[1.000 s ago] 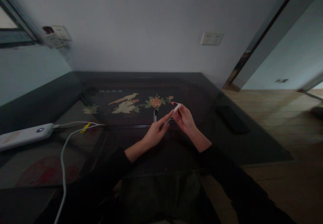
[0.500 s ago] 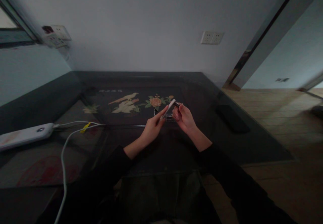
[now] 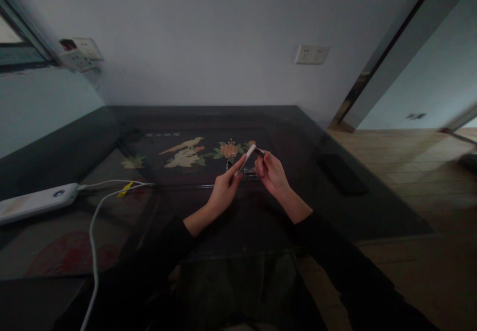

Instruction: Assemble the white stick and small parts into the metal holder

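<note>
White slab: thin flat white slab, looks like hard plastic (image 3: pixel 246 158), seen nearly edge-on and tilted, just right of the printed orange flower with green leaves (image 3: pixel 228 149) and a bit nearer the person
Left hand: the left hand (image 3: pixel 223 192) has it pinched, thumb on one face and fingers along the other, a little nearer the person than the flower
Right hand: the right hand (image 3: pixel 273 172) is closed down narrow, fingertips nipping a small dark shiny stick-like piece (image 3: pixel 260 152), right of the flower; can't tell if that piece touches the slab's far end or just sits beside it
Feel of the slab: my guess is light and stiff, kinda slick on the faces, and maybe prone to cracking or scuffing if you lean on it
Where to grab the slab: I'd go for the lower half, thumb and fingers flat on opposite faces, so the far end stays free
Feel of the dark piece: probably rigid and nearly weightless, easy to fumble, so I'd pinch it at mid-length and go easy
Silver bits: a small shiny silver piece (image 3: pixel 250 174) is on the glossy black table (image 3: pixel 290 127), right of the flower and nearer the person, and a tiny silver-and-black piece (image 3: pixel 228 165) sits just on the near side of the flower; too blurry to say what either is
Black rectangle: flat matte black rectangular thing (image 3: pixel 343 174), well off to the right of the flower
</note>
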The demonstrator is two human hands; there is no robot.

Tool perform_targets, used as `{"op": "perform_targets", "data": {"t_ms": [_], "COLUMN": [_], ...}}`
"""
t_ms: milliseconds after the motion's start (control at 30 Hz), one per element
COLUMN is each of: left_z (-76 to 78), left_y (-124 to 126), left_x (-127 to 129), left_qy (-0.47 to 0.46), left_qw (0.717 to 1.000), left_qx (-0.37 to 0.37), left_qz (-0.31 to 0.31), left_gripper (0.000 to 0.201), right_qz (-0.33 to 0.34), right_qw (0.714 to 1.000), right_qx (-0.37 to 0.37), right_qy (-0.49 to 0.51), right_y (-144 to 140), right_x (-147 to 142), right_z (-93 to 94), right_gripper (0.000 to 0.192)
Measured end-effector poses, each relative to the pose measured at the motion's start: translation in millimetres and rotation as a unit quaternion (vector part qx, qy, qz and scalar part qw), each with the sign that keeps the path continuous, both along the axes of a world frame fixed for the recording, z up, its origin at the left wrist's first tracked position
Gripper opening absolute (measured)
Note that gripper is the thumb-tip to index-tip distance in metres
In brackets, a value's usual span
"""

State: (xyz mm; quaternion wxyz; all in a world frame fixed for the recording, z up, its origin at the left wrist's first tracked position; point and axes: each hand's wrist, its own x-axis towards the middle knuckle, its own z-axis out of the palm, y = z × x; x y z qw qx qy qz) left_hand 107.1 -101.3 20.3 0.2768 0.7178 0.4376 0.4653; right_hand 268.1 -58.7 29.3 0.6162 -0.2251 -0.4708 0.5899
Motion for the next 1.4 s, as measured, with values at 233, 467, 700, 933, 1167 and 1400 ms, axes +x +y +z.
{"op": "perform_targets", "data": {"t_ms": [233,467,700,933,1167,1400], "left_z": [-2.7,-4.1,-7.4,-7.5,-6.3,-4.6], "left_y": [-0.5,-0.5,-4.0,-2.8,2.3,4.1], "left_x": [0.3,1.1,4.5,4.9,2.0,-0.2], "left_qy": [0.006,0.009,-0.014,-0.031,-0.022,-0.009], "left_qw": [1.0,0.999,0.997,0.994,0.997,1.0], "left_qx": [0.012,0.004,-0.021,-0.021,-0.019,-0.009], "left_qz": [-0.012,-0.039,-0.078,-0.101,-0.068,-0.024], "left_gripper": [0.052,0.053,0.053,0.053,0.053,0.052], "right_qz": [-0.007,-0.012,-0.001,-0.005,0.002,0.005], "right_qw": [1.0,1.0,0.999,0.999,1.0,1.0], "right_qx": [0.0,0.004,-0.034,-0.039,-0.016,-0.002], "right_qy": [-0.015,-0.024,0.011,0.012,-0.011,-0.008], "right_y": [0.0,1.2,0.0,-0.6,-0.4,0.4], "right_x": [-0.6,-0.9,0.5,0.1,-0.4,0.5], "right_z": [0.4,-3.3,-2.5,-0.9,-1.0,-1.2], "right_gripper": [0.044,0.044,0.047,0.048,0.048,0.044]}}
